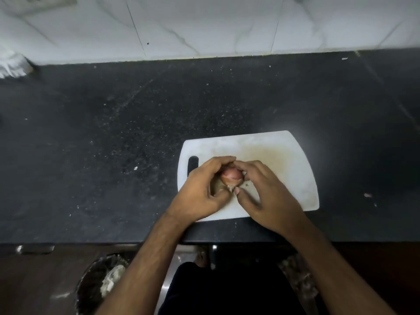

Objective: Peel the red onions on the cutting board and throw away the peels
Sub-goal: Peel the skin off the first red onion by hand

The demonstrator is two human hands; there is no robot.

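One red onion (231,177) is held just above the white cutting board (279,155), over its left half. My left hand (200,192) cups the onion from the left, fingers curled over its top. My right hand (266,192) grips it from the right, thumb tip at the pale root end near the bottom. Most of the onion is hidden by my fingers; only a pinkish, papery patch shows. Small skin crumbs lie on the board beside it.
The board sits on a black speckled counter (113,144) close to its front edge, with a white tiled wall behind. Below the counter at the left stands a dark bin (100,283) holding pale scraps. A white cloth-like thing (13,64) lies far left.
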